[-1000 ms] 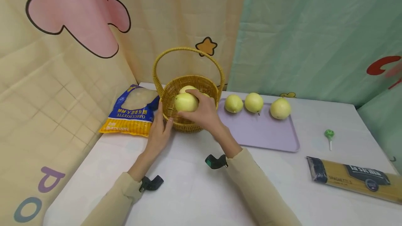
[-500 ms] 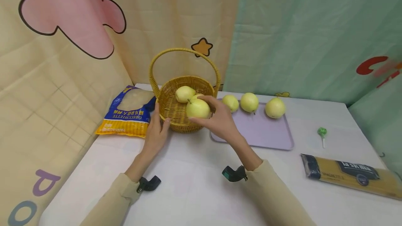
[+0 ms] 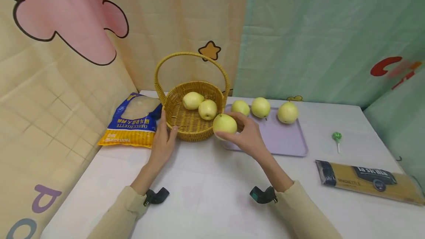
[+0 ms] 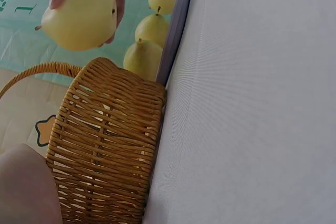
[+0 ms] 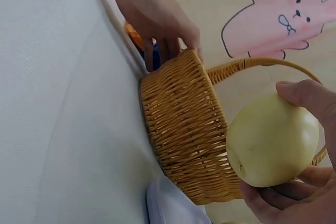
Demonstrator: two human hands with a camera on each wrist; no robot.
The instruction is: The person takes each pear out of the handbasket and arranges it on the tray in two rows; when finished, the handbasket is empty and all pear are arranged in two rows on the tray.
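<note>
The right hand (image 3: 249,135) has swung out to the person's right since half a second ago, taking a rounded, pale yellow-green pear (image 3: 224,125) from over the golden-brown woven wicker basket (image 3: 194,136) to just beyond its right rim. I see the pear pinched between thumb and fingers, up off the table (image 3: 199,183), near the basket and the close left corner of the flat lilac tray (image 3: 282,141). Its stem points up and the dimpled blossom end down, so the line from stem to base, which looks slightly its longer one, runs nearly upright with a slight tilt. The left hand (image 3: 162,139) stays at the basket's left side, fingers fairly straight along the outside, thumb apart from them. Inside the basket sit two similar pale pears (image 3: 193,100), leaving its near floor bare. Three more pale pears (image 3: 260,107) line the tray's far edge, and a blue-and-yellow plastic pasta bag (image 3: 132,121) lies left of the basket.
</note>
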